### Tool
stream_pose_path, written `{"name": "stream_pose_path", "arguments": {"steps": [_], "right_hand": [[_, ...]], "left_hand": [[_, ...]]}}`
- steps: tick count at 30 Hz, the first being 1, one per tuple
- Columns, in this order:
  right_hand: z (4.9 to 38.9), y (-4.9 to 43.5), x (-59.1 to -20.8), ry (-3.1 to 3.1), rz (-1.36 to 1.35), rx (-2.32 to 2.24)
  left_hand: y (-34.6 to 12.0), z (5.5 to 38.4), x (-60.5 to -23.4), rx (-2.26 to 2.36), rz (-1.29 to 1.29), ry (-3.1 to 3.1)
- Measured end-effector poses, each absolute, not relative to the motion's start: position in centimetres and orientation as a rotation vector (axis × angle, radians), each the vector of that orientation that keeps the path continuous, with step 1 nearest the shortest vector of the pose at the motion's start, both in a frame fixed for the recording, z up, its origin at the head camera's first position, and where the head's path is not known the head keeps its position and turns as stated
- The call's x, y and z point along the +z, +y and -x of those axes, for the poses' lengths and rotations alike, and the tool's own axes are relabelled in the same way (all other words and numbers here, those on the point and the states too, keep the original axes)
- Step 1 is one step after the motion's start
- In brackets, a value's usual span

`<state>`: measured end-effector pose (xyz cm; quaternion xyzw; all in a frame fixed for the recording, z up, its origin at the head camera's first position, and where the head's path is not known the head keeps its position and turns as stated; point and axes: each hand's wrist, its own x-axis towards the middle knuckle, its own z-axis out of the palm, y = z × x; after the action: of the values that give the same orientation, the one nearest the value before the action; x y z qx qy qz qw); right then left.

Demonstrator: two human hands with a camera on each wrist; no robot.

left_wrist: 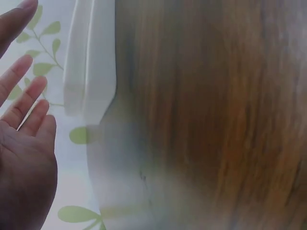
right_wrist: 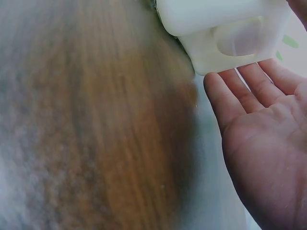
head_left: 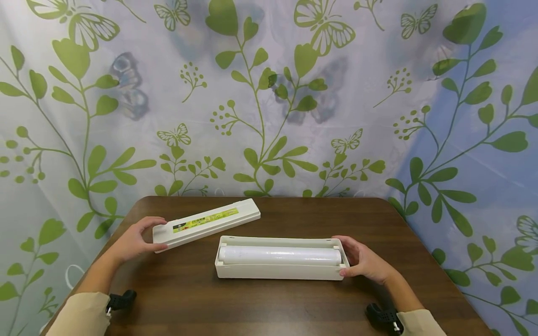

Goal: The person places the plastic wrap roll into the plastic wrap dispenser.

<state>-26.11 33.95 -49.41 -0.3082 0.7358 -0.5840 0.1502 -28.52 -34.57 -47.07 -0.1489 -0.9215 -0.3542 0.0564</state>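
In the head view a long white cling film box (head_left: 279,272) sits on the table, uncovered. A roll of cling film (head_left: 280,256) lies along the inside. My right hand (head_left: 366,261) holds the box's right end, thumb at the front corner and fingers at the back. Its fingertips meet the box end (right_wrist: 235,43) in the right wrist view. To the left, the white lid (head_left: 206,224) with a yellow-green label lies at a slant. My left hand (head_left: 136,240) is spread around the lid's left end, fingertips right at its corners; the left wrist view shows straight fingers (left_wrist: 29,103) beside the lid.
Brown wood grain covers the table (head_left: 290,303), with rounded corners at the far edge. A pale curtain (head_left: 269,116) printed with green leaves and butterflies hangs behind it. Black straps (head_left: 122,299) are on both wrists below beige sleeves.
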Motion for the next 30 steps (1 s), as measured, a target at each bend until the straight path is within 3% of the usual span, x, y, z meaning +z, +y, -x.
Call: {"name": "stream_pose_path", "arguments": {"steps": [30], "right_hand": [[25.9, 34.1, -49.5, 2.127, 0.863, -1.676]], "left_hand": [[-36.4, 30.1, -48.3, -1.012, 0.54, -2.925]]}}
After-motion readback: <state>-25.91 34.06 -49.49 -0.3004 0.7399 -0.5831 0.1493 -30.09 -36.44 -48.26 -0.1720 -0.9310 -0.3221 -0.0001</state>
